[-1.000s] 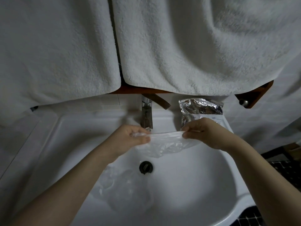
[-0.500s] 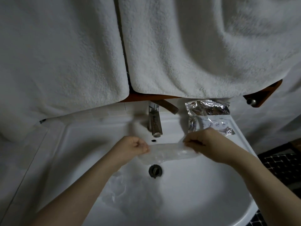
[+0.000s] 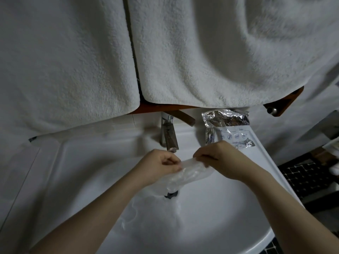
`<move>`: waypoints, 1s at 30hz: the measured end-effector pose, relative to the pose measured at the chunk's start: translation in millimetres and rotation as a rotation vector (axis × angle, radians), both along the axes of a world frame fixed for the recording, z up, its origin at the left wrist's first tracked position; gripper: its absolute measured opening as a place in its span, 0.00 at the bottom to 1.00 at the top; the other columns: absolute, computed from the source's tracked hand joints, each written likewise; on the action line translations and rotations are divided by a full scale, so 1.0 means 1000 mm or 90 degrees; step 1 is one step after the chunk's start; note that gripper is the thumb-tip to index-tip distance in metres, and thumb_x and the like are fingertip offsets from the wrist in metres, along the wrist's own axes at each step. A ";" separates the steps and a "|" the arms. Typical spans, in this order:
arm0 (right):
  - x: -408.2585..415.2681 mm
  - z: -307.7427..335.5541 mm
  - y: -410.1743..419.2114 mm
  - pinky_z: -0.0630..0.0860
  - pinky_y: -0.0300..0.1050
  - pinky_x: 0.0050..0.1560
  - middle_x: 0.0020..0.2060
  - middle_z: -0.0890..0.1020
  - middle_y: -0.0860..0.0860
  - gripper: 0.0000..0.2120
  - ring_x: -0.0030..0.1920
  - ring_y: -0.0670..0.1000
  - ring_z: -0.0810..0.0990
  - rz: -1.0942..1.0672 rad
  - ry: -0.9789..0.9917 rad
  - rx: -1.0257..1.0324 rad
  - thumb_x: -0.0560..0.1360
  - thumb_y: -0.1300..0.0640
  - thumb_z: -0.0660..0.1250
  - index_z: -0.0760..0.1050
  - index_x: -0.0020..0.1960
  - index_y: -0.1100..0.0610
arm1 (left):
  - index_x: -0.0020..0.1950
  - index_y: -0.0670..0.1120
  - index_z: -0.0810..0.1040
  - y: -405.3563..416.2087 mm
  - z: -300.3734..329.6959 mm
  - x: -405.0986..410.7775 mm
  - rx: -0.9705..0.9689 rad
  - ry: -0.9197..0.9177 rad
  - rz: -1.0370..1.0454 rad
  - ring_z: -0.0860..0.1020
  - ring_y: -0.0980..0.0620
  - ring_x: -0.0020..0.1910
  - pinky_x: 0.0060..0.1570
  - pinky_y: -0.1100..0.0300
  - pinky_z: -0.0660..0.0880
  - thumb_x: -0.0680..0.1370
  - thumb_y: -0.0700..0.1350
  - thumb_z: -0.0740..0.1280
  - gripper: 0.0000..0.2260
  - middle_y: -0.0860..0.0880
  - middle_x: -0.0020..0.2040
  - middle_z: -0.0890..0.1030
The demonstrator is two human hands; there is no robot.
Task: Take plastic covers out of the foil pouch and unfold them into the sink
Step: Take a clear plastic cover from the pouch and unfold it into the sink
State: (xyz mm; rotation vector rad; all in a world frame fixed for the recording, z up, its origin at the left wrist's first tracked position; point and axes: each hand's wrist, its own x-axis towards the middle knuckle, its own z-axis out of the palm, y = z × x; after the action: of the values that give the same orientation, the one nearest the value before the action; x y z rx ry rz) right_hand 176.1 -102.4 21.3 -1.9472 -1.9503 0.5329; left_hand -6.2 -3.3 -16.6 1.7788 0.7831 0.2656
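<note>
A thin clear plastic cover [image 3: 189, 174] hangs between my hands over the white sink [image 3: 229, 217], sagging down onto the drain [image 3: 171, 195]. My left hand [image 3: 159, 165] pinches its left end with curled fingers. My right hand [image 3: 218, 157] pinches the right end. Another clear cover [image 3: 152, 215] lies spread in the basin below, close to my left forearm. The crinkled foil pouch [image 3: 224, 123] lies on the sink's back right rim, just behind my right hand.
A metal faucet [image 3: 167, 134] stands at the back of the sink, right behind my hands. Two white towels [image 3: 201, 52] hang from a wooden shelf [image 3: 282, 101] above. Dark tiled floor [image 3: 308, 176] shows at the right.
My hands have come closer together, so the cover between them is bunched and sags over the drain. The camera view has shifted, moving the sink rightwards.
</note>
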 end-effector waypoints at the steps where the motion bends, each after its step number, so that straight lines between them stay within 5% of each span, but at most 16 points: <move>1: 0.000 0.000 0.001 0.70 0.31 0.35 0.29 0.76 0.39 0.07 0.30 0.37 0.76 -0.010 0.021 -0.011 0.77 0.59 0.65 0.82 0.50 0.55 | 0.41 0.52 0.82 0.003 -0.001 -0.003 0.010 0.004 0.003 0.81 0.59 0.40 0.49 0.64 0.76 0.72 0.41 0.73 0.05 0.53 0.39 0.84; 5: 0.011 0.002 0.004 0.68 0.30 0.36 0.32 0.79 0.43 0.07 0.34 0.37 0.76 -0.090 0.042 -0.056 0.76 0.59 0.65 0.81 0.50 0.56 | 0.38 0.54 0.81 0.015 0.001 -0.012 0.012 0.000 0.042 0.81 0.58 0.39 0.48 0.61 0.77 0.71 0.40 0.73 0.09 0.53 0.38 0.84; 10: -0.011 -0.009 0.013 0.71 0.47 0.54 0.53 0.79 0.50 0.13 0.53 0.52 0.75 -0.112 -0.078 0.070 0.76 0.56 0.66 0.76 0.59 0.54 | 0.39 0.53 0.75 0.019 0.000 -0.017 0.046 -0.028 0.046 0.80 0.60 0.39 0.45 0.66 0.76 0.71 0.39 0.73 0.11 0.57 0.34 0.81; 16: -0.019 -0.010 0.018 0.69 0.48 0.37 0.39 0.77 0.51 0.06 0.34 0.47 0.70 -0.070 0.062 0.086 0.79 0.62 0.58 0.71 0.53 0.54 | 0.33 0.52 0.75 0.019 0.005 -0.019 0.058 -0.076 0.053 0.76 0.64 0.36 0.42 0.71 0.71 0.74 0.31 0.66 0.16 0.59 0.32 0.78; 20: -0.016 -0.005 0.016 0.68 0.46 0.35 0.34 0.73 0.43 0.07 0.34 0.44 0.69 -0.038 0.044 0.094 0.74 0.60 0.56 0.71 0.45 0.52 | 0.32 0.53 0.78 0.018 0.011 -0.019 0.017 -0.074 0.057 0.75 0.60 0.35 0.41 0.69 0.71 0.74 0.31 0.64 0.18 0.58 0.32 0.79; 26: -0.017 0.004 0.009 0.73 0.46 0.38 0.31 0.74 0.39 0.06 0.35 0.44 0.74 -0.035 0.023 0.069 0.69 0.46 0.62 0.65 0.37 0.42 | 0.34 0.45 0.76 0.007 0.022 -0.017 -0.098 -0.035 0.054 0.68 0.63 0.22 0.24 0.72 0.63 0.75 0.30 0.56 0.16 0.59 0.22 0.74; 30: -0.011 0.004 0.001 0.73 0.45 0.42 0.33 0.75 0.37 0.12 0.38 0.44 0.76 -0.021 0.024 0.070 0.68 0.44 0.72 0.68 0.39 0.45 | 0.37 0.46 0.77 0.000 0.025 -0.017 -0.171 -0.076 0.051 0.74 0.65 0.28 0.29 0.73 0.66 0.76 0.34 0.62 0.12 0.54 0.32 0.82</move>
State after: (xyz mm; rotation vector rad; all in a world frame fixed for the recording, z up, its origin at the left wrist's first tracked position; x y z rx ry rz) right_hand 165.0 -101.4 25.1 -1.8845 -1.8796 0.4401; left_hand -23.2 -3.7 8.7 1.4689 0.7665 0.3029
